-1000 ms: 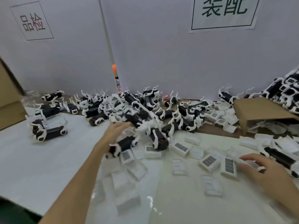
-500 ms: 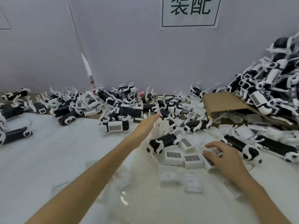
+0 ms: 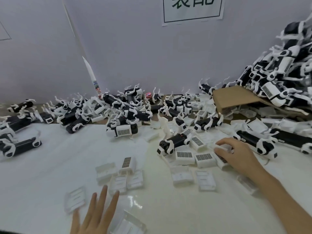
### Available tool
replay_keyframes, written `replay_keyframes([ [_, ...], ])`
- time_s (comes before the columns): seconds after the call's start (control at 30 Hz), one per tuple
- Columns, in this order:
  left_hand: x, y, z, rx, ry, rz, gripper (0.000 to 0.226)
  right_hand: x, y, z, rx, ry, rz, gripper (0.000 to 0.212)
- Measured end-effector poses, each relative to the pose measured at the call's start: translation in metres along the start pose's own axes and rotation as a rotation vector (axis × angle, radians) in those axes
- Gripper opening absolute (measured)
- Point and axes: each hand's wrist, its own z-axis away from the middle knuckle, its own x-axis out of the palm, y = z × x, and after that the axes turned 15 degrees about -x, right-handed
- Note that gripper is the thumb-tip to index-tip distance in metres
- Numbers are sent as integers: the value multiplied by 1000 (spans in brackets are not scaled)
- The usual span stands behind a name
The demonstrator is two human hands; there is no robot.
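On the white surface [image 3: 50,174], right of centre: one right hand [image 3: 236,156], grip pinching a small white cover [image 3: 225,147] at the end of a row of grilled covers [image 3: 184,155], just beside a black-and-white toy dog [image 3: 173,142]. Left hand [image 3: 96,215]: low at the near edge, fingers spread, holding nothing. Step, as I judge it: picking a cover for fitting. Next move calls for lifting it clear of its neighbours and bringing a dog within the free hand's reach.

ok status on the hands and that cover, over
Left hand open, fingers spread, low over the table. Right hand curled round a grille cover. More grille covers packed tight beside it, toy dog just behind.
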Motion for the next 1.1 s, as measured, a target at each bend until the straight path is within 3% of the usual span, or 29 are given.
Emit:
replay_keyframes([
  [0.03, -1, 10, -10, -35, -84, 50, 74, 0, 0, 0, 3, -3, -7, 9],
  [0.1, 5, 32, -41, -124, -257, 205, 136, 0, 0, 0, 1, -2, -19, 10],
  [0.13, 11, 44, -53, -182, -373, 245, 140, 0, 0, 0, -3, -1, -24, 11],
  [0.27, 37, 100, -125, -173, -395, 350, 138, 0, -1, 1, -8, -2, -25, 14],
  [0.47, 49, 141, -207, -256, -279, 543, 113, -1, -5, 1, -23, -8, -14, 23],
  [0.57, 52, 137, -210, -234, -280, 589, 112, -2, -5, 0, -30, -7, -1, 19],
  [0.67, 46, 132, -207, -211, -173, 821, 110, -1, -7, 2, -21, 16, -33, 27],
  [0.77, 37, 135, -200, -102, -33, 966, 84, -4, -9, 3, -27, 65, -19, 45],
  [0.87, 33, 139, -194, 11, -77, 971, 79, -6, -9, 1, -24, 111, -26, 49],
  [0.97, 30, 145, -193, -12, -167, 1159, 73, -5, -7, 1, -48, 95, -19, 42],
  [1.1, 30, 151, -198, -51, -96, 1145, 51, -4, -9, 1, -67, 65, -5, 47],
])
